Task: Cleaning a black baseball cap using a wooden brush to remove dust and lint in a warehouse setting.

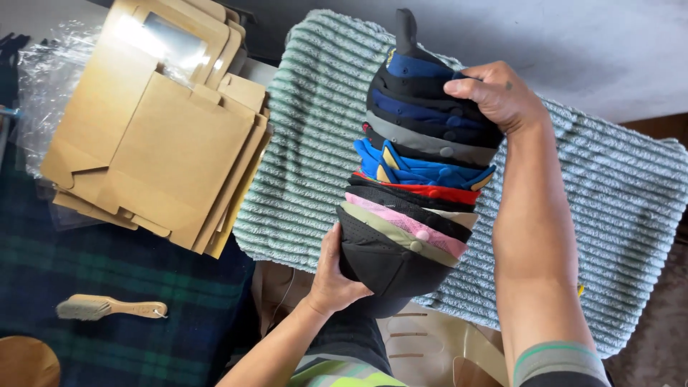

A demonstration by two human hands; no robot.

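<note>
The stack of nested caps is held above the ribbed green mat; the left hand cups the black bottom cap from below; the right hand is clamped over the top caps. Keep both grips firm and opposed, as the curved stack looks prone to slipping sideways; hold it upright. Flat cardboard boxes and a wooden brush lie well apart, to the left.
</note>
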